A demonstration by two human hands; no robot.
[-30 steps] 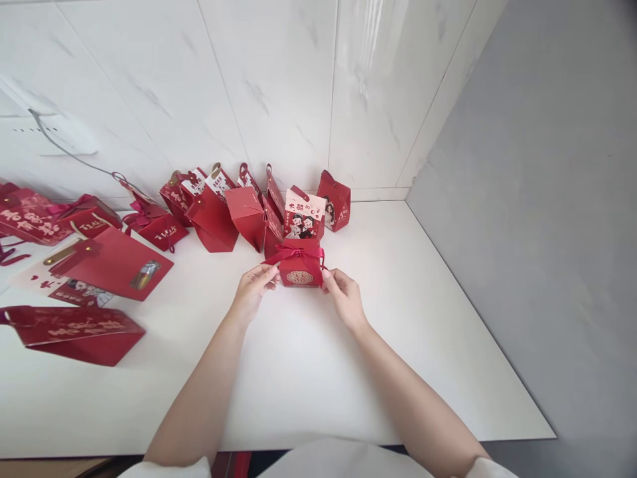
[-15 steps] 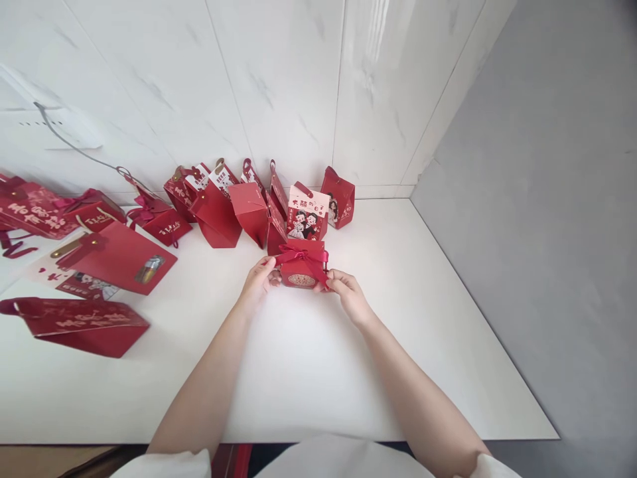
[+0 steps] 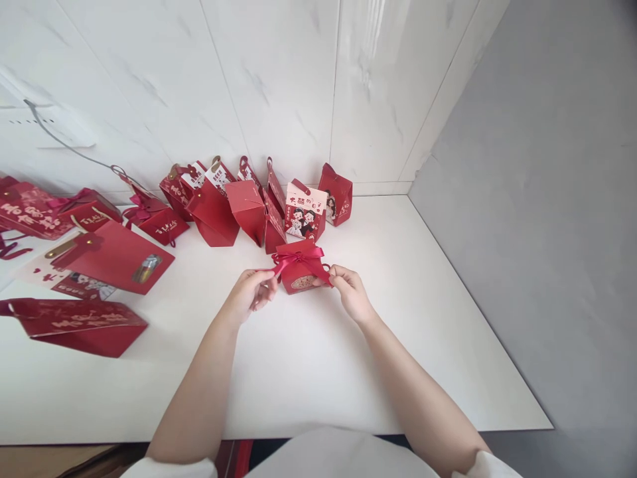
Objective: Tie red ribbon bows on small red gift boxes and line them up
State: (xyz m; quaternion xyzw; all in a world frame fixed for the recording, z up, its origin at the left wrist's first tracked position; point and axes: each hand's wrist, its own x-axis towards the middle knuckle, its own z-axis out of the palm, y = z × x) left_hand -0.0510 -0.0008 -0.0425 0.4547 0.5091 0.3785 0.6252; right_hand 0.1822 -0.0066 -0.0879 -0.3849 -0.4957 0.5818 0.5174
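A small red box [image 3: 294, 271] with a round gold pattern on its front stands on the white table in the middle of the view. Across its top lies a shiny red ribbon [image 3: 299, 255] tied in a bow. At the box's left, my left hand [image 3: 255, 292] pinches one end of the ribbon, its other fingers curled. My right hand [image 3: 347, 287] grips the other ribbon end at the box's right, and some of its fingers reach behind that end against the box's side.
Behind the box stand several red gift boxes, one with a cartoon couple [image 3: 305, 216], along the marbled wall [image 3: 283, 86]. More red boxes [image 3: 117, 255] crowd the left of the white table [image 3: 308, 372]. A grey cable [image 3: 70, 141] hangs at the back left.
My left hand has moved slightly left and down, drawing its ribbon end out from the bow. The small box has turned a little. The whole view has shifted slightly.
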